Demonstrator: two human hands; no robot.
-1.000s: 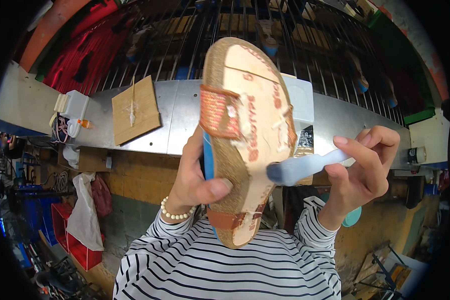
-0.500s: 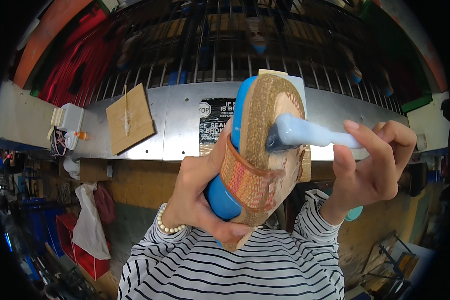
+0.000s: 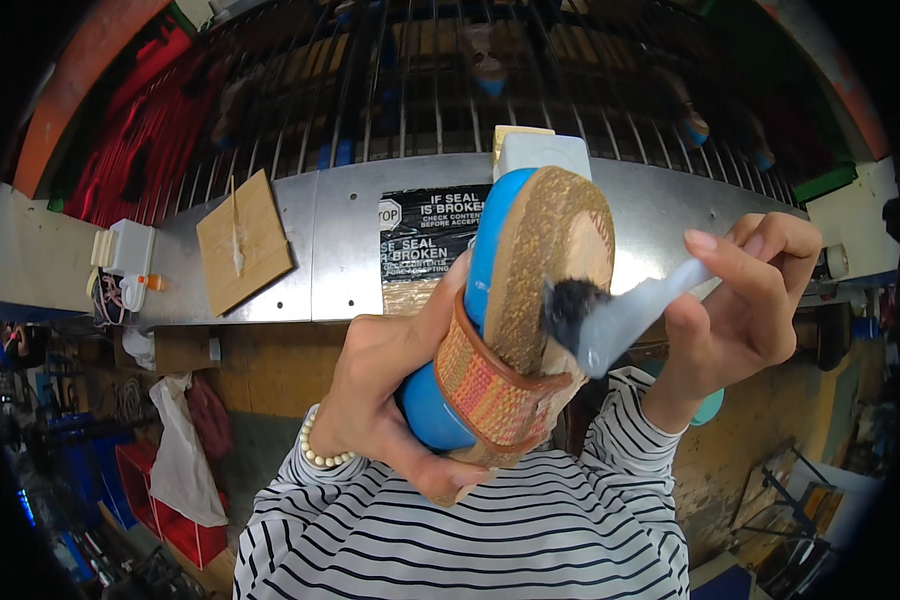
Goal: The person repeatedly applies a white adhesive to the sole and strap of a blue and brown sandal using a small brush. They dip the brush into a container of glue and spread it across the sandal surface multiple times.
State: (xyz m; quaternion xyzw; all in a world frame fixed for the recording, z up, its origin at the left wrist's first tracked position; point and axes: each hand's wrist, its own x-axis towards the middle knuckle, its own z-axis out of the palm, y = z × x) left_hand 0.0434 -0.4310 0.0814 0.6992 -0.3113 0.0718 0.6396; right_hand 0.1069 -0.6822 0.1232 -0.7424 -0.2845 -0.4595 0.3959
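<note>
In front of my chest, my left hand [image 3: 365, 385] grips an unfinished sandal [image 3: 522, 285], thumb near its lower end and fingers at its side. The sandal is tilted, with its speckled brown edge and pale underside turned to the right. A blue shoe last [image 3: 432, 412] fills it, and a woven orange-pink strap [image 3: 495, 380] wraps around. My right hand [image 3: 745, 300] pinches the pale handle of a brush [image 3: 625, 318] between thumb and fingers. Its dark bristles rest at the border between the sandal's brown edge and pale underside; whether they press on it I cannot tell.
On the metal bench [image 3: 345, 205] lie a square wooden board [image 3: 245, 243] with a thin stick on it and a black printed sheet [image 3: 425, 225]. A pale block [image 3: 543, 153] stands behind the sandal. Beyond runs a rack of metal rods [image 3: 400, 100]. Red crates [image 3: 185, 530] are low at left.
The brush has swung so that its head is lower and its handle slopes up toward my right hand. The bristles have moved down slightly and show more clearly. My left hand still holds the sandal.
</note>
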